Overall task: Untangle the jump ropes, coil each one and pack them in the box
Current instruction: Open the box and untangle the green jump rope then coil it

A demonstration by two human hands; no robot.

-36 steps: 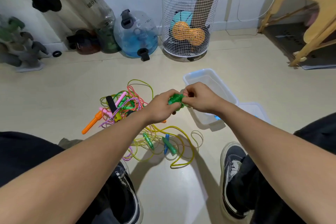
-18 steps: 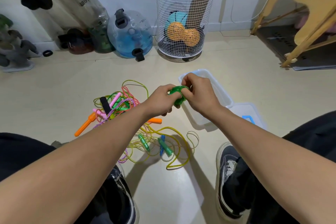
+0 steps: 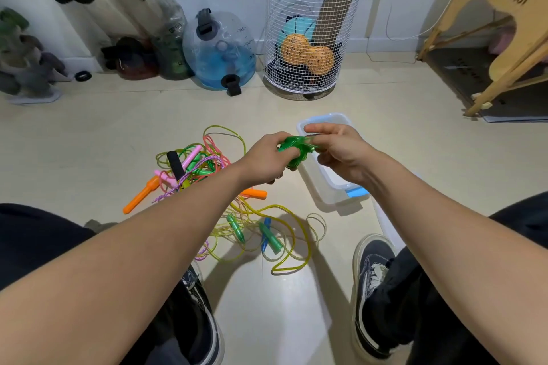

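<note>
- The left hand [image 3: 265,158] grips a coiled green jump rope [image 3: 293,149]; the right hand [image 3: 341,154] pinches the same bundle from the other side, over the box's near left rim.
- Loose yellow-green ropes [image 3: 275,234] lie on the floor between the shoes.
- A tangled pile [image 3: 192,169] sits left.
- The clear box [image 3: 332,178] stands on the floor under the right hand.
- A wire basket [image 3: 311,24] stands beyond.
</note>
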